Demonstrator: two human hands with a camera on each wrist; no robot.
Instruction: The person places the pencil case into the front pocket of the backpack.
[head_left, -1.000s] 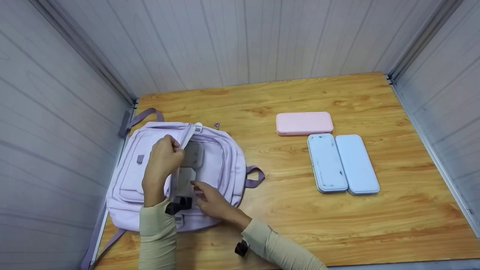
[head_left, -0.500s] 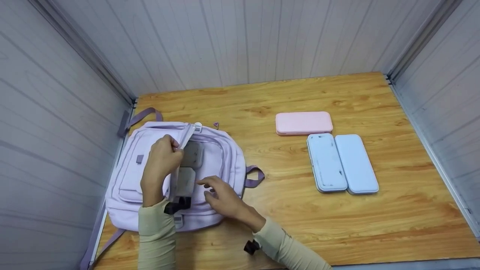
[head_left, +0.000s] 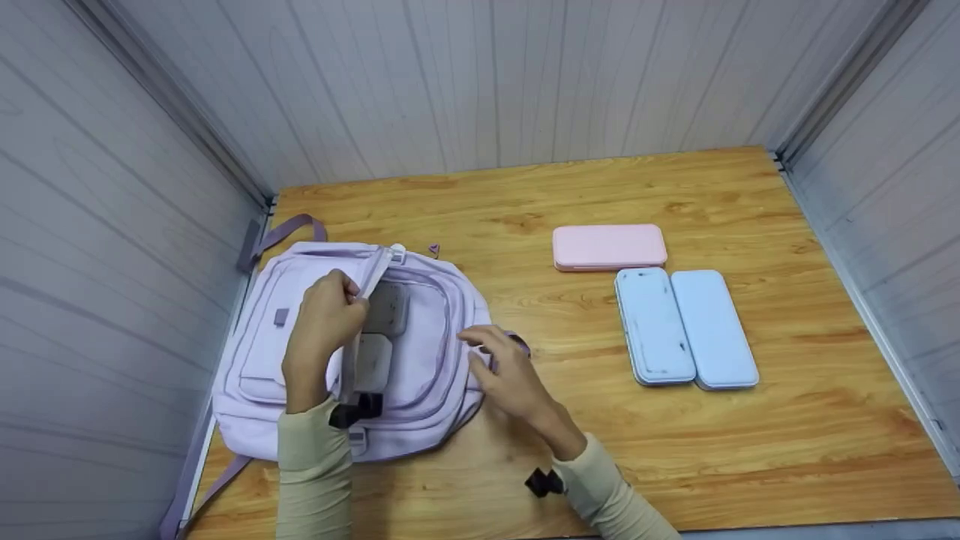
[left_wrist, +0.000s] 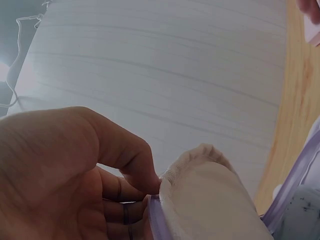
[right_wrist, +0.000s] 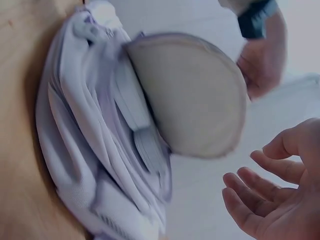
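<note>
A lavender backpack [head_left: 259,352] lies unzipped at the left of the table. My left hand [head_left: 322,322] pinches the zipper edge of its raised front flap [right_wrist: 192,97], whose pale lining faces the right wrist view. Inside the opening rest two pencil cases, a darker grey one [head_left: 387,309] and a lighter one [head_left: 373,360], both partly hidden by the flap. My right hand [head_left: 514,375] hovers over the backpack's right edge by the purple top loop [head_left: 523,346]. Its fingers are loosely bent, with nothing in them.
A pink pencil case [head_left: 609,247] lies on the wooden table [head_left: 817,420] right of centre. Just below it are two light blue pencil cases [head_left: 655,326], side by side. Panel walls [head_left: 480,82] enclose the back and sides. Purple straps [head_left: 289,229] trail at the left.
My right hand has withdrawn from the lighter case inside the backpack and moved right, to the bag's edge. My left hand still holds the flap in the same place.
</note>
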